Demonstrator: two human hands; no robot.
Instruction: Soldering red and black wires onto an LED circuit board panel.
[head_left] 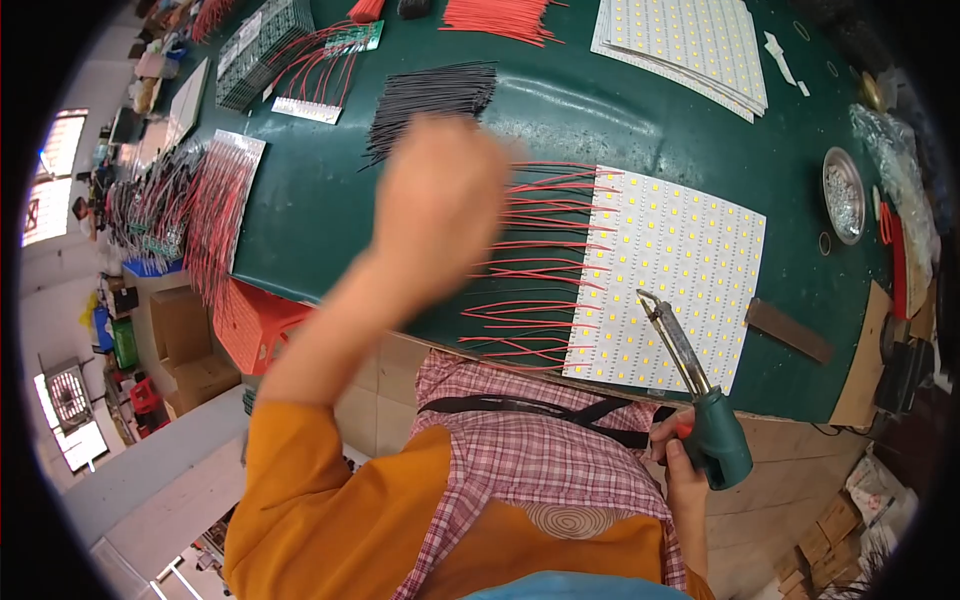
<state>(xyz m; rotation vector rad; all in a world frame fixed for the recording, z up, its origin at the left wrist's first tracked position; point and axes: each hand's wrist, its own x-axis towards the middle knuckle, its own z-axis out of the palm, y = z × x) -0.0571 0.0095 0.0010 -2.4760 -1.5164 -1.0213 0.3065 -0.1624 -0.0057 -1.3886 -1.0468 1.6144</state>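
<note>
My right hand (680, 455) is wrapped round the green handle of a soldering iron (722, 440), whose bent tip hangs over a white LED panel (700, 250) dotted with yellow chips. Along the panel's left edge, red wires (545, 243) and some black ones stick out to the left. My left hand (445, 205) is stretched over the green table, smeared by motion. It is nearest to a pile of loose black wires (435, 90) and covers part of it. Its fingers are hidden, so whether it holds anything does not show.
Stacked LED panels (690, 50) lie at the far right, with loose red wires (500, 18) at the back. A wired panel (235, 170) overhangs the left edge above a red stool (250, 325). On the right are a metal bowl (845, 195) and a flat brown strip (790, 330).
</note>
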